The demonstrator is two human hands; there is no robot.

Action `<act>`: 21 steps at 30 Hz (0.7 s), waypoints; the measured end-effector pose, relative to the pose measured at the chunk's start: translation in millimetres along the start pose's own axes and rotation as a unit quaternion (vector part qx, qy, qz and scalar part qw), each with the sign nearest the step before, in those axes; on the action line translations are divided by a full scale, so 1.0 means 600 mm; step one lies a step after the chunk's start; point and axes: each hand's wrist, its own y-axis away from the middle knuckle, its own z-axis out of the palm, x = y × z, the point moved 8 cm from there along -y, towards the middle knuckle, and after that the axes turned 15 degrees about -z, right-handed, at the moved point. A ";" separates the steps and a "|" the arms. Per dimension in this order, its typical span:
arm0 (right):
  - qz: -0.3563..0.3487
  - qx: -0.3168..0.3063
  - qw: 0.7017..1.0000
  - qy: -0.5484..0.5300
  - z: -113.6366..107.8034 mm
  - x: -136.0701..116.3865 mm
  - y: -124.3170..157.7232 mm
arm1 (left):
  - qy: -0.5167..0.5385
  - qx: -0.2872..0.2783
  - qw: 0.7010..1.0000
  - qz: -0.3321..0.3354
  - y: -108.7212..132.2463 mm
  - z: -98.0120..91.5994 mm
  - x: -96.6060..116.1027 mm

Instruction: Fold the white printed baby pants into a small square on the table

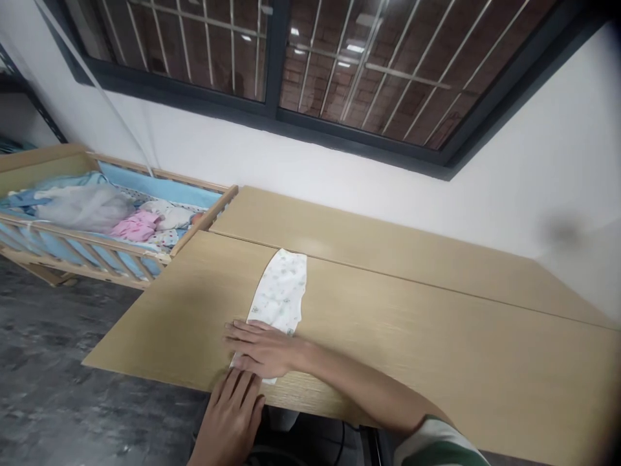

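A narrow piece of white cloth [279, 291] with a small greenish print lies flat on the wooden table, looking like a folded small garment. Across its lower part rests my right hand [264, 349], palm down with the fingers stretched out to the left, pressing on the fabric. My left hand [233, 414] is at the table's front edge, just below the right one. Its fingers are extended and their tips touch or nearly touch the cloth's near end. The cloth under my right palm is hidden.
The wooden table [412, 343] runs to the right, with a second board [339, 233] behind it along the wall. On the left stands a wooden crib [160, 262] with blue lining, holding a pink cloth [137, 225] and other fabrics. A barred window [272, 110] is above.
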 end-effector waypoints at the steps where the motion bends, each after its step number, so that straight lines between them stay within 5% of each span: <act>1: 0.010 -0.004 1.000 0.004 0.004 0.014 0.007 | -0.015 0.004 1.000 0.003 0.005 0.003 0.000; 4: 0.057 0.011 0.998 0.036 -0.011 0.081 0.022 | -0.054 0.012 0.998 0.008 0.013 0.004 0.000; 13: 0.257 0.087 0.954 0.127 -0.134 0.338 0.076 | -0.071 -0.002 0.996 0.048 0.005 -0.002 0.028; 21: 0.208 0.108 0.962 0.141 -0.165 0.379 0.091 | -0.010 -0.023 0.995 0.095 -0.006 0.026 0.061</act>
